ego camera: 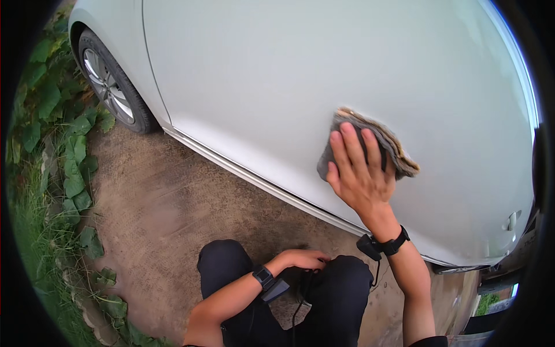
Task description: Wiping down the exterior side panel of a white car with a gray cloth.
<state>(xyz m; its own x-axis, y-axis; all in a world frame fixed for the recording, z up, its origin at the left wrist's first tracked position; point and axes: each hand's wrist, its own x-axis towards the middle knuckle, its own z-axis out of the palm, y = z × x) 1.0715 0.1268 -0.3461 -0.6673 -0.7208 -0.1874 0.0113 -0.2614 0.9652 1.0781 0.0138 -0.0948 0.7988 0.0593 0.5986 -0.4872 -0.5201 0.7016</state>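
My right hand (363, 173) lies flat over a folded grey plush cloth (324, 162) with tan edges, pressing it to the lower part of a car's pale silver-white door panel (260, 78). The thumb is held a little away from the fingers. My left hand (305, 259) rests by the inner side of my right knee (349, 277), apart from the car. Its fingers bend downward and are partly hidden, so whether they hold anything is unclear. A thin black cable (297, 312) hangs just below that hand.
Along the car's bottom runs the sill (243, 167), above brown, rough ground (164, 208). The wheel (108, 84) stands at the upper left, near leafy plants (76, 160) and a low edging (78, 295). A door handle (512, 221) is at the far right. Each wrist wears a strapped black device (275, 290).
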